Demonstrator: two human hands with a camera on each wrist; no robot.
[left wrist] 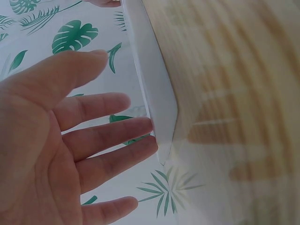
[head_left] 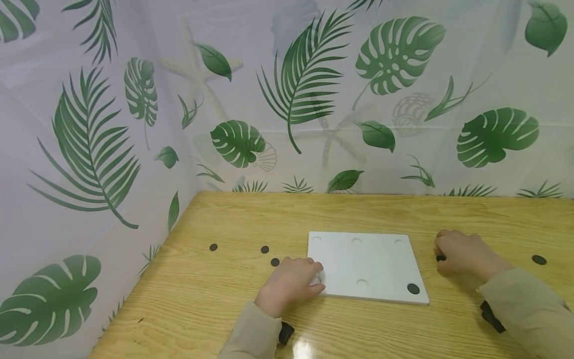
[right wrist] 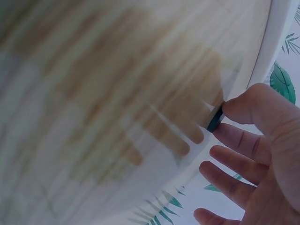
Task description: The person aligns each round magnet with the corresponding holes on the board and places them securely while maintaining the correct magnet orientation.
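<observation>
Now the right hand [head_left: 466,255] has thumb and forefinger pinched on a black disc [head_left: 441,258], just right of the white board [head_left: 365,259]. The left hand [head_left: 291,281], fingers apart, covers part of the board's near left corner. Three loose discs [head_left: 265,249] lie left of the board, another [head_left: 539,260] beyond the right hand, one [head_left: 413,288] on the board; leaf-printed sheeting [head_left: 251,94] walls the wooden table [head_left: 202,309] behind and left.

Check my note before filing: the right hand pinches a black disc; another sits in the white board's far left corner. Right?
Wrong corner: the head view shows that disc in the near right corner of the white board. The rest stands.
</observation>
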